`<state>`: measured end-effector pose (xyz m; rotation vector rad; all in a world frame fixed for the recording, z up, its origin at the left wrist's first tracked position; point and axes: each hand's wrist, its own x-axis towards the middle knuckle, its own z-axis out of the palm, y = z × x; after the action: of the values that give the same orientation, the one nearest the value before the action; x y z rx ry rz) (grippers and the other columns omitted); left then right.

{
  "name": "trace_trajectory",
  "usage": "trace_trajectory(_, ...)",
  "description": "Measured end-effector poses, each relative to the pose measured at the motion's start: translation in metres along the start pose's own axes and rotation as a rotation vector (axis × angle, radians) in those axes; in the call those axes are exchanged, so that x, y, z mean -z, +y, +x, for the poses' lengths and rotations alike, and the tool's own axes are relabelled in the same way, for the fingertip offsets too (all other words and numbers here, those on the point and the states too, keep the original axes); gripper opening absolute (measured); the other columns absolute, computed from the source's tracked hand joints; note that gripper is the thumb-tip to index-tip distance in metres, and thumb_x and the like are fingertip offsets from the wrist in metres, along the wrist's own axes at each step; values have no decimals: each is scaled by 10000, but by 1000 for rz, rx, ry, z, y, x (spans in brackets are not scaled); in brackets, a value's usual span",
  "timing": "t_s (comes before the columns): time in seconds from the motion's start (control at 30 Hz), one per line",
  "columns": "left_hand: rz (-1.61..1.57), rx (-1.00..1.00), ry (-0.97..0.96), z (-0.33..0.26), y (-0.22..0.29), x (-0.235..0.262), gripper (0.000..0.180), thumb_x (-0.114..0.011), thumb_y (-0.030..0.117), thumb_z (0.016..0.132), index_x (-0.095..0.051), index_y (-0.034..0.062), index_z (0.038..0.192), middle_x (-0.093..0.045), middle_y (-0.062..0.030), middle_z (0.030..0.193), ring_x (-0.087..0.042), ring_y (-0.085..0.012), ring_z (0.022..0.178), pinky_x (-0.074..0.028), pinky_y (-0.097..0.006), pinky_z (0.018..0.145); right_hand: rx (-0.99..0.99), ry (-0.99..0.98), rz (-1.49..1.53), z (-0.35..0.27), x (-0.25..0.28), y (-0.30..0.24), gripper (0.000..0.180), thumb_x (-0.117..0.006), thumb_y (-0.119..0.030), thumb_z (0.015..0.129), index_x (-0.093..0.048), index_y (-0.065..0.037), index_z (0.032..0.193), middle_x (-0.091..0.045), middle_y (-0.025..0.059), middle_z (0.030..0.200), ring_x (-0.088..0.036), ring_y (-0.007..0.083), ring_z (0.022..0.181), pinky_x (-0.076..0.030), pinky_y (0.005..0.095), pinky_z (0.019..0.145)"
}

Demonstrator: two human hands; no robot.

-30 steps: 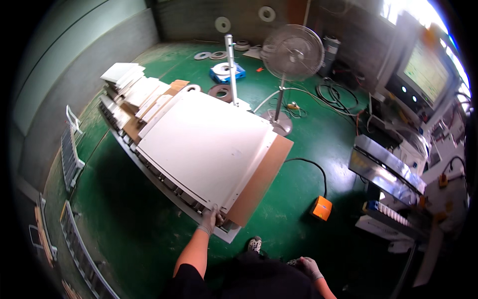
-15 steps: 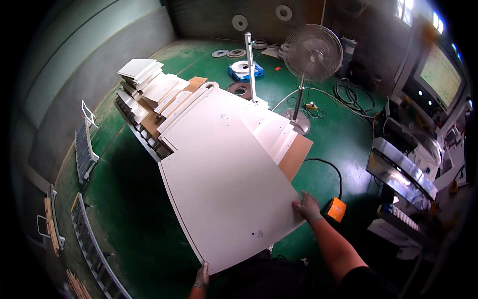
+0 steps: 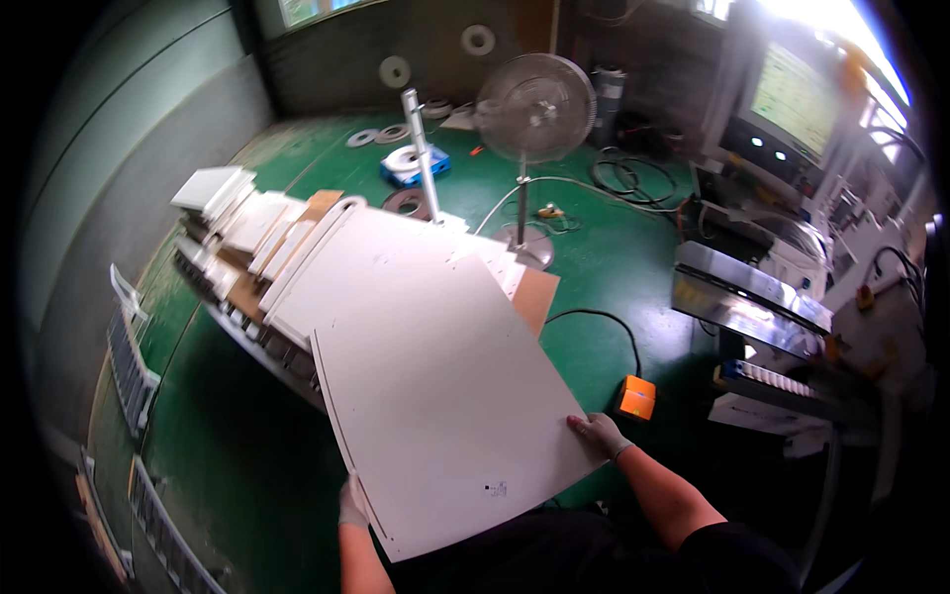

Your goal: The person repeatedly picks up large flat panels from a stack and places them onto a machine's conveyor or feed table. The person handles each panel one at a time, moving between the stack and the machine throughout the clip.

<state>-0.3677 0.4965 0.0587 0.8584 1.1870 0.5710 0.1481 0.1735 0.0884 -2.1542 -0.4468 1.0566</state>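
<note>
I hold a large white flat panel out in front of my body, lifted off the pile. My gloved left hand grips its near left edge. At the panel's right edge my gloved right hand holds on. Behind the panel lies a stack of similar white panels on a low cart, with brown board showing under them.
A standing fan and a metal post rise beyond the stack. An orange box with a black cable lies on the green floor at right. A metal machine and a screen stand at right. Racks lie at left.
The panel has been pulled off the stack toward me and lifted. My right hand, earlier low and free, now holds the panel's right edge. My view has shifted left.
</note>
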Motion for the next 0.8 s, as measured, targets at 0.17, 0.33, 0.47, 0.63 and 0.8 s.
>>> trace_trajectory(0.17,-347,-12,-72,60,36,-110,550,-509,445,1090,-664,-45,1283,-703,-150,1247,-694,-297,1095,-570,-428,962,9,258,-144,-71,49,4,698,-622,-665,951,-753,21,945,-747,243,913,-737,389,882,-555,447,814)
trace_trajectory(0.33,-56,-145,-104,110,11,-179,501,-508,391,1107,-671,-61,1248,-707,-140,1191,-692,-258,1014,-585,-394,872,-113,452,-8,-149,80,39,648,-635,-647,948,-741,-11,884,-744,186,847,-735,348,834,-548,436,760)
trace_trajectory(0.47,221,-285,-302,106,19,-268,509,-499,397,1117,-703,-70,1096,-727,-113,1015,-682,-217,861,-571,-366,757,-239,648,63,-208,77,87,638,-631,-646,940,-733,-20,876,-731,205,844,-723,357,826,-537,444,732)
trace_trajectory(0.63,591,-281,-361,61,38,-360,511,-554,418,1099,-707,-41,936,-649,-31,825,-568,-144,716,-499,-342,650,-400,802,143,-258,58,135,659,-605,-655,936,-700,-9,851,-721,240,915,-708,399,894,-528,486,793)
trace_trajectory(0.8,417,-111,-614,116,5,-392,408,-581,381,1091,-708,1,1017,-643,-36,901,-575,-144,818,-491,-313,710,-294,868,256,-297,48,153,533,-653,-543,952,-672,-11,921,-661,196,905,-665,320,874,-503,428,788)
